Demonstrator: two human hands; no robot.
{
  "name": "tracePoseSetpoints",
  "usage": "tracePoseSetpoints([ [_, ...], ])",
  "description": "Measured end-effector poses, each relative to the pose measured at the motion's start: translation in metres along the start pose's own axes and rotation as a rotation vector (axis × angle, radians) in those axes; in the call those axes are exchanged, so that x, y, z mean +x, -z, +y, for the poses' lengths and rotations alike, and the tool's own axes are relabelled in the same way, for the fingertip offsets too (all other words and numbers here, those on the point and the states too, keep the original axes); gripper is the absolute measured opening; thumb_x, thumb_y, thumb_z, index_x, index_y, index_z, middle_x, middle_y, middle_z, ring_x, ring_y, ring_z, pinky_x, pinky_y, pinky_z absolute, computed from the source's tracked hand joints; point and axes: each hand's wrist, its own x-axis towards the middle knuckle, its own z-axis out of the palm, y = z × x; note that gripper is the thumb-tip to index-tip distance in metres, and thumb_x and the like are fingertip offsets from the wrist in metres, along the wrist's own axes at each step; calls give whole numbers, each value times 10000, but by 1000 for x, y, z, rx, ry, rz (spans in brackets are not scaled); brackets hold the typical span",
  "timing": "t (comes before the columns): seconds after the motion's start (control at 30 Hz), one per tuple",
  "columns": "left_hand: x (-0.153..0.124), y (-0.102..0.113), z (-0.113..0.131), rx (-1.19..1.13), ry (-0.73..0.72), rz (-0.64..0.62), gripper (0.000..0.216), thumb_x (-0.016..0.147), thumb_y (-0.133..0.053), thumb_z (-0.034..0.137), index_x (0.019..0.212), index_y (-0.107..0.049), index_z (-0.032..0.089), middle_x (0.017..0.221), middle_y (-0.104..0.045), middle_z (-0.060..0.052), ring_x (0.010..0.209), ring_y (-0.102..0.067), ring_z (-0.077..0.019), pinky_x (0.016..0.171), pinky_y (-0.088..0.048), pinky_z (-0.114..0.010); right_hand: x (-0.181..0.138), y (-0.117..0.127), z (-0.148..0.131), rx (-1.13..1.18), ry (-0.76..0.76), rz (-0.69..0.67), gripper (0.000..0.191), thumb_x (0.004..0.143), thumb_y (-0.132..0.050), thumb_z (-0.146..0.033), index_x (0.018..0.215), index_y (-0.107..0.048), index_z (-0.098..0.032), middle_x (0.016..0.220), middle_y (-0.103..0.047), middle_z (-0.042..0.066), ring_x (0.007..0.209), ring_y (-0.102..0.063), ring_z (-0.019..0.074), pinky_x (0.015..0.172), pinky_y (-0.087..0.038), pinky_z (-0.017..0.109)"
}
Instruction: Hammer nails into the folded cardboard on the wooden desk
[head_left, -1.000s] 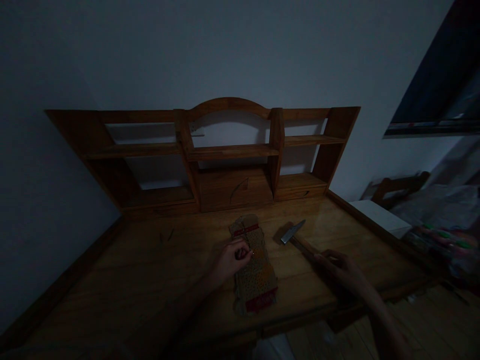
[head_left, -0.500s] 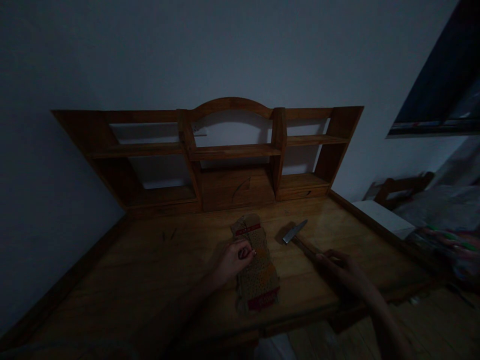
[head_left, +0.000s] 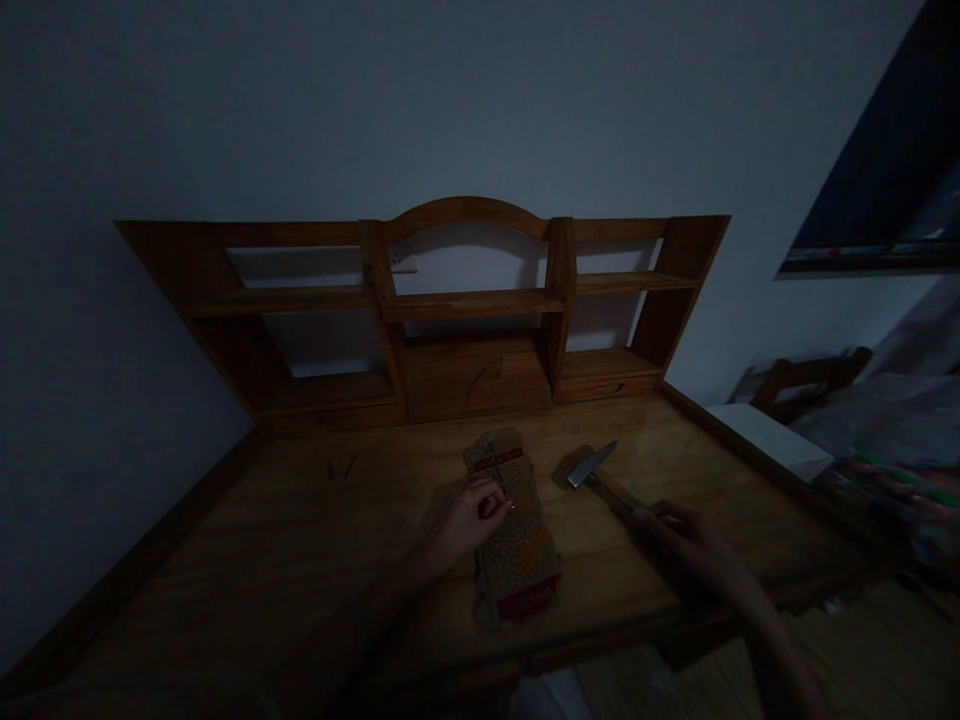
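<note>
1. The left hand [head_left: 466, 518] pinches a small shiny thing [head_left: 512, 506] over the cardboard [head_left: 525, 565]; best held steady, fingertips low.
2. The hammer [head_left: 592, 465] is right of the cardboard, handle grasped by the right hand [head_left: 690, 545]; a relaxed wrist should aid control.
3. Counted: one shiny thing, one cardboard piece on the table [head_left: 300, 540], one hammer.

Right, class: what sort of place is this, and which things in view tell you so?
Probably a dim study corner in a home: there is a wooden desk, a wooden shelf unit along its back, and what looks like a wooden chair back at the right.
</note>
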Motion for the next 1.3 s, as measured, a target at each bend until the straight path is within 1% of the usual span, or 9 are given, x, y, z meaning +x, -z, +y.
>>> tracePoseSetpoints([
  [0.13, 0, 1, 2, -1, -9, 8, 199, 828, -546, 272, 658, -508, 175, 603, -479, 46, 564, -464, -85, 548, -330, -194, -1, 0, -1, -3, -5, 21, 414, 746, -534, -580, 805, -646, -185, 686, -689, 36, 644, -616, 208, 516, -411, 260],
  [0.3, 0, 3, 4, 13, -22, 16, 186, 831, -547, 256, 667, -535, 168, 618, -496, 38, 578, -465, -84, 545, -323, -192, -1, 0, 1, -3, 1, 25, 435, 763, -523, -584, 844, -637, -172, 722, -693, 42, 673, -629, 209, 530, -421, 254],
  [0.4, 0, 4, 4, 12, -39, 12, 166, 829, -552, 247, 683, -552, 168, 625, -498, 36, 585, -472, -83, 550, -331, -192, 0, 0, 4, -37, -22, 27, 435, 768, -513, -593, 835, -625, -178, 692, -685, 31, 650, -625, 204, 515, -414, 251],
  [0.57, -1, 3, 4, 6, -60, 12, 86, 828, -562, 240, 799, -617, 181, 647, -511, 29, 593, -478, -90, 558, -349, -199, 0, 0, 5, -41, -7, 19, 417, 790, -494, -585, 842, -618, -190, 737, -693, 29, 701, -635, 213, 549, -431, 262],
  [0.77, -1, 5, 7, -43, -69, 35, 109, 844, -564, 257, 859, -650, 191, 700, -516, 14, 616, -488, -89, 568, -365, -198, -1, 1, 2, -55, 1, 12, 420, 802, -481, -584, 855, -622, -192, 731, -687, 21, 670, -626, 200, 559, -435, 267],
  [0.87, 0, 7, 11, -69, -69, 54, 118, 849, -567, 264, 858, -658, 189, 710, -520, 9, 635, -497, -91, 580, -375, -194, -1, 1, 2, -64, -8, 10, 431, 794, -484, -593, 839, -625, -188, 705, -677, 20, 641, -615, 193, 534, -424, 259],
  [0.97, 0, 9, 12, -77, -71, 62, 130, 851, -565, 266, 817, -657, 181, 704, -518, 6, 642, -499, -94, 575, -373, -192, -1, 0, 3, -53, -4, 16, 434, 787, -492, -596, 832, -627, -185, 700, -673, 20, 656, -618, 195, 522, -418, 250],
  [1.13, 1, 5, 5, -76, -90, 70, 138, 852, -551, 249, 780, -641, 173, 684, -518, 12, 620, -500, -88, 562, -367, -188, -2, 0, 0, -45, -15, 23, 439, 783, -495, -602, 830, -631, -187, 657, -660, 12, 622, -607, 185, 487, -399, 240],
  [1.3, 1, 5, 3, -58, -78, 61, 114, 832, -564, 246, 782, -641, 178, 716, -588, 6, 631, -535, -94, 571, -391, -186, -2, -1, -2, -25, -13, 22, 445, 772, -506, -601, 839, -640, -182, 761, -693, 34, 720, -638, 203, 561, -451, 249],
])
